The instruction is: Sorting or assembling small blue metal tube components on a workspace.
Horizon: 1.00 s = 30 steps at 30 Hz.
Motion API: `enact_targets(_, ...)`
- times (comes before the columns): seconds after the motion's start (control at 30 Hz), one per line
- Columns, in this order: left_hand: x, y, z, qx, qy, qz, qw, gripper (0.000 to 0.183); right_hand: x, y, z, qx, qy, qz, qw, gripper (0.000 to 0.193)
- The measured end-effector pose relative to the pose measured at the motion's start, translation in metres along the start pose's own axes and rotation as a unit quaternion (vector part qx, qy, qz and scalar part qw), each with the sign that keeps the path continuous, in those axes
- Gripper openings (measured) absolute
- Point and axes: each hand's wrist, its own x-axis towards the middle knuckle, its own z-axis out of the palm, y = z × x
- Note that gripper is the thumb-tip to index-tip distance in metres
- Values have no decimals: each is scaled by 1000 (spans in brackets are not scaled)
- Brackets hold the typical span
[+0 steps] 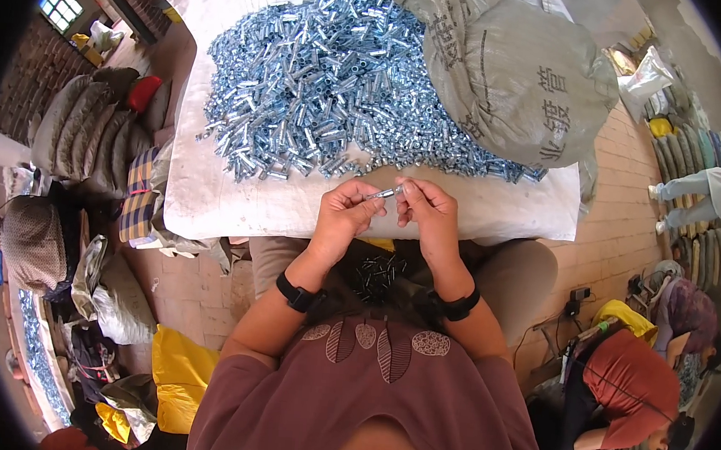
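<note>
In front of my chest, at the table's near edge, both hands hold one slim silver metal anchor sleeve (384, 192). The fingertips of my left hand (345, 211) pinch its left end. My right hand (427, 209) is closed on the other end with thumb and fingers. Whether a second part is fitted inside the sleeve cannot be made out. Beyond my hands a wide heap of shiny metal sleeves (304, 79) and smaller metal pieces (401, 127) covers much of the white sheet (220, 207). Several thin dark pieces like bolts (379, 276) lie in my lap.
A large grey woven sack (538, 78) slumps over the heap's right side. Filled sacks (78, 134) are stacked at the left, near a yellow bag (182, 380). Bent-over people work at left (33, 244) and lower right (629, 386); another person (705, 195) stands at right.
</note>
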Motion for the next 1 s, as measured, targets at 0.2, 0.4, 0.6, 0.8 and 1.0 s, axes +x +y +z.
enact_targets(0.2,-4,-1,3,-12,-9,6,1000,7,-5,1,-1,-6,-6,12,1000,21)
enact_targets(0.4,-6,-1,2,-14,-9,-8,1000,7,-9,1,2,-70,12,-2,997,20)
enact_targets(0.6,-4,-2,2,-30,29,10,999,7,-10,5,3,-70,3,9,998,19)
enact_targets(0.8,0,2,-4,-136,-1,-26,990,5,-8,11,-4,-32,-22,48,998,19)
enact_targets(1.0,-6,-3,-2,35,-54,-8,998,3,-6,-11,1,-76,-29,-3,997,18)
